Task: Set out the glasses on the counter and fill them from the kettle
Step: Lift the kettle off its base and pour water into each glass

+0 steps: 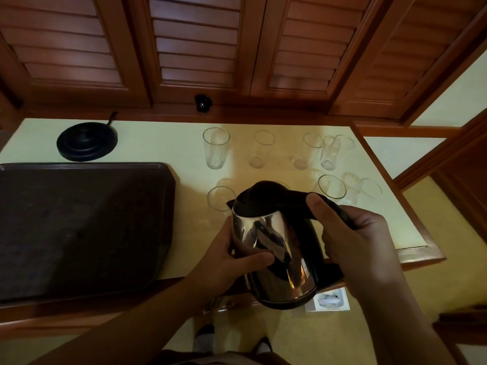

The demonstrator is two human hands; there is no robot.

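A steel kettle (274,248) with a black lid and handle hangs over the counter's front edge, tilted with its spout toward the left. My right hand (353,233) grips the black handle. My left hand (232,262) presses against the shiny body from the left. Several clear glasses stand upright on the pale counter (163,138) in two rows behind the kettle: one at the back left (216,147), one just beyond the spout (220,197), others to the right (330,187). The kettle hides part of the front row. I cannot tell if any glass holds water.
A large dark tray (79,227) lies on the counter's left half. The kettle's round black base (87,140) sits at the back left, its cord running to the wall. Wooden louvred shutters (195,40) rise behind the counter. A wooden rim edges the counter's right side.
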